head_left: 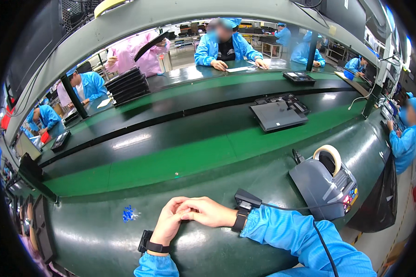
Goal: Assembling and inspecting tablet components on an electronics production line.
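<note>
My left hand (168, 220) and my right hand (209, 211) rest against each other above the green table near its front edge. Their fingers are closed and overlap, the right fingers lying over the left ones. No object shows between them, though the space inside the palms is partly hidden. Each wrist wears a black strap with a small black device, and a cable runs from the right one along the sleeve. Left of my left hand lies a small pile of blue bits (128, 213), some on or in something clear; they are too small to name.
At right stands a grey tape dispenser (312, 182) with a roll of tape (330, 154). A green conveyor belt (138, 171) crosses ahead, carrying a dark laptop-like part (279, 115). Stacked black trays (127, 86) stand far left. A metal frame arches overhead. Co-workers sit around.
</note>
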`<action>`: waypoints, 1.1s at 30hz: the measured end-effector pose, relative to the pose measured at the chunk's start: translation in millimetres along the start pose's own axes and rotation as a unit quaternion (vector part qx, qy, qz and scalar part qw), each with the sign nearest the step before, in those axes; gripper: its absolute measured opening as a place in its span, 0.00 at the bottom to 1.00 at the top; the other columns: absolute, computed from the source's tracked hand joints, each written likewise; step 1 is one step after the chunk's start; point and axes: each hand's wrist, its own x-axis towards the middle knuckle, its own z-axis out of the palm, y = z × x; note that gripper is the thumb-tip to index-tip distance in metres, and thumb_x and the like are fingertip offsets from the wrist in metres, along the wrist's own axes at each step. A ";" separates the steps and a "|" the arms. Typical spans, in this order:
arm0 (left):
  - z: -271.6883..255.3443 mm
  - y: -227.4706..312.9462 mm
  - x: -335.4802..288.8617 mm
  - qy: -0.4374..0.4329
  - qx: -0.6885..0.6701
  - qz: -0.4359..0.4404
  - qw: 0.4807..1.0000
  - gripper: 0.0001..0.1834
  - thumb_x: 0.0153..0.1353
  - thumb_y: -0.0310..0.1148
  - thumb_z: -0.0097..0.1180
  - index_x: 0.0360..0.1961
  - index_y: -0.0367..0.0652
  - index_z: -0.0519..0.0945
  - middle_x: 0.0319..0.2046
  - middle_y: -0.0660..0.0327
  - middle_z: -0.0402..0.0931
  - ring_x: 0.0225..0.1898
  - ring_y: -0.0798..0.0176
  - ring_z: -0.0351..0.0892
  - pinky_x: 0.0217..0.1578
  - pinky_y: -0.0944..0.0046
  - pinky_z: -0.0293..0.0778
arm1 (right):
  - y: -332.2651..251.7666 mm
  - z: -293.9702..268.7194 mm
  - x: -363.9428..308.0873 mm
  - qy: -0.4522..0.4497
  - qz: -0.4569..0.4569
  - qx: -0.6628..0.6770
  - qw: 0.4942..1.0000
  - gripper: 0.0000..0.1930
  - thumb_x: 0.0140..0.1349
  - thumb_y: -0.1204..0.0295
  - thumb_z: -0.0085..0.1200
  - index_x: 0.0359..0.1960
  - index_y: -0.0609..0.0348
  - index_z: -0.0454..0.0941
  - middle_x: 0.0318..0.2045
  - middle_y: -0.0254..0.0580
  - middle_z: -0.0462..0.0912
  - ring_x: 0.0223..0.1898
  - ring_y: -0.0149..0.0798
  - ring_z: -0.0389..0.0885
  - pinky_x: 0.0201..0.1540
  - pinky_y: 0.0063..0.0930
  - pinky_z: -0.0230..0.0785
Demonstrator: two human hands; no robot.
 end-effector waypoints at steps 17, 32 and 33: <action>15.3 2.1 -0.5 0.033 0.066 -0.011 0.997 0.18 0.56 0.24 0.45 0.49 0.33 0.69 0.39 0.53 0.77 0.39 0.63 0.79 0.42 0.68 0.74 | 1.6 -2.8 -3.6 -0.003 0.017 -0.092 0.996 0.17 0.62 0.61 0.53 0.24 0.62 0.67 0.23 0.44 0.72 0.24 0.40 0.69 0.28 0.33 0.63; 15.8 3.2 -4.0 0.017 -0.039 0.016 0.999 0.17 0.59 0.27 0.53 0.49 0.35 0.70 0.43 0.57 0.75 0.44 0.64 0.76 0.47 0.66 0.72 | 14.6 -2.3 -4.3 0.011 -0.007 0.059 0.998 0.12 0.67 0.68 0.45 0.41 0.64 0.75 0.35 0.46 0.80 0.36 0.38 0.78 0.41 0.30 0.70; 16.0 3.8 -3.8 0.018 -0.039 0.015 0.999 0.17 0.59 0.27 0.53 0.49 0.35 0.70 0.43 0.57 0.75 0.44 0.64 0.76 0.47 0.66 0.72 | 13.4 -1.9 -4.2 0.011 -0.006 0.060 0.998 0.12 0.67 0.68 0.45 0.41 0.64 0.75 0.35 0.46 0.80 0.36 0.38 0.78 0.41 0.30 0.70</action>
